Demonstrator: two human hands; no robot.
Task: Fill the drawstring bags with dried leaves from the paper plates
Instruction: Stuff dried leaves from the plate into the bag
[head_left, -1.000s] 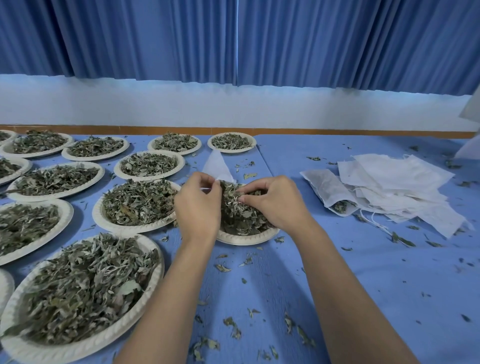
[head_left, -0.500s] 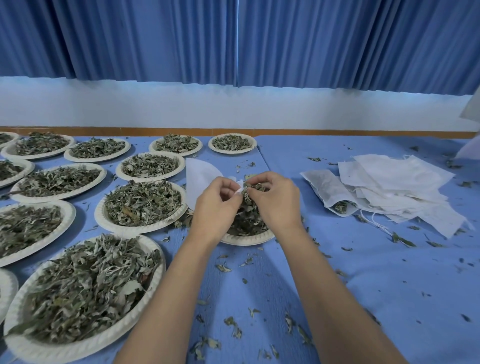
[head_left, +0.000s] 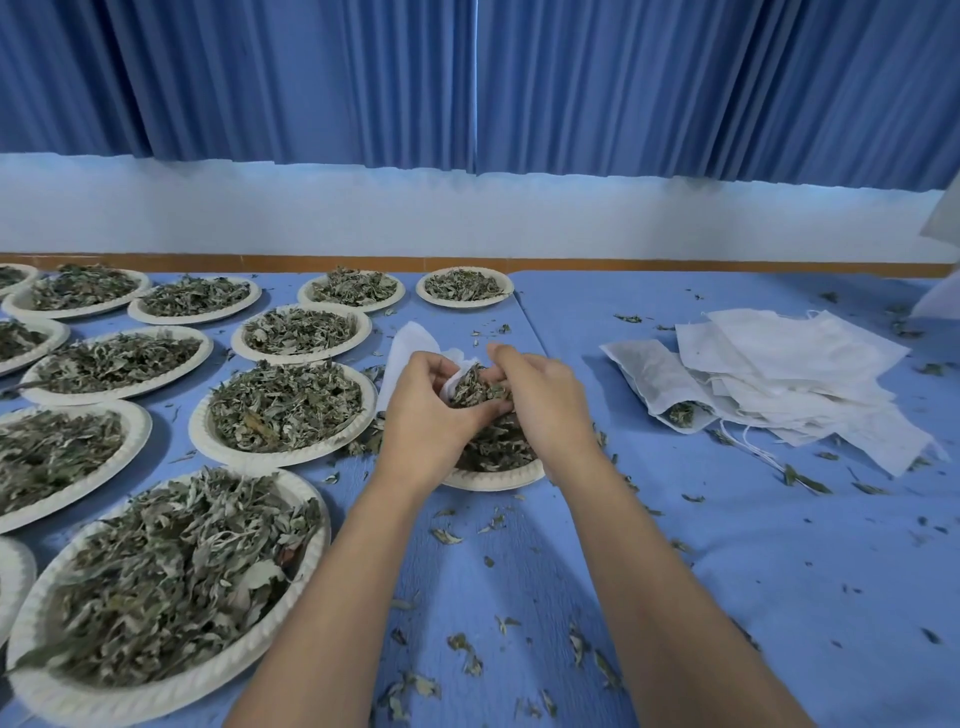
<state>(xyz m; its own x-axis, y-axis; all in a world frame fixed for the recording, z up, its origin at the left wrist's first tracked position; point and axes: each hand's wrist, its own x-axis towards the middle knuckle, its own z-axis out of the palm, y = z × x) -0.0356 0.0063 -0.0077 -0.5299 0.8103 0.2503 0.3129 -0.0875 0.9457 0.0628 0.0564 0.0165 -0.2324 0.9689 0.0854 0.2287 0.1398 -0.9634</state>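
With left hand (head_left: 423, 410) pinches open the white drawstring bag (head_left: 410, 343) above a paper plate (head_left: 493, 480); with right hand (head_left: 540, 400), close beside, pushes in a clutch of dried leaves (head_left: 475, 387). Looks barely begun (one filled bag (head_left: 649, 379) among the empty bags (head_left: 810, 353), many heaped plates (head_left: 283, 457) untouched).

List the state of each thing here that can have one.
Held bag: mouth open.
Left hand: grips its rim.
Right hand: pinches dried leaves at its mouth.
Plate under the hands: holds leaves.
Nearest plate: heaped with leaves.
Bag pile: flat, loose.
Bag at pile's edge: holds leaves.
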